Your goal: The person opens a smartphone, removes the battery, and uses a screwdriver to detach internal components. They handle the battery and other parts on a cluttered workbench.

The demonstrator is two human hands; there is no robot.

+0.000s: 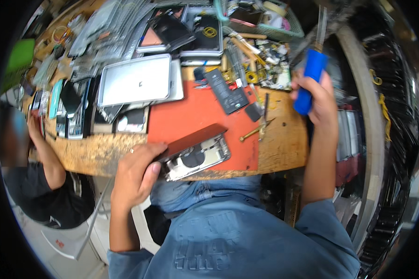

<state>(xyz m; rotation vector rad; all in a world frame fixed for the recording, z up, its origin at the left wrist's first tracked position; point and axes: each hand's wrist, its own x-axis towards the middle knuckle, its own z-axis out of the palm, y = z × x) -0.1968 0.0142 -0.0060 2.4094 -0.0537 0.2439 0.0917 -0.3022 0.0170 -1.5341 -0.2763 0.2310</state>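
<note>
My left hand (137, 172) is closed on the near left end of an opened smartphone (198, 158). A dark reddish panel (191, 138) stands tilted up along the phone's far side, and its pale inner parts and a dark round coil show. My right hand (319, 95), raised beyond the table's right edge, grips a blue cylindrical tool (310, 76) with thin metal prongs pointing up. Under the phone lies an orange-red mat (172, 118). A black phone battery (226, 91) rests at the mat's far right, beside a small dark piece (253, 112). Closer to me lies a brass-coloured tool (253, 132).
A silver tray (135, 80) sits on a stack at the left. Behind are plastic sleeves (109, 28), phone parts (172, 30) and a green basket (288, 25). Small parts crowd a board (274, 63). At the left, another person (46, 186) sits by the wooden table (88, 156).
</note>
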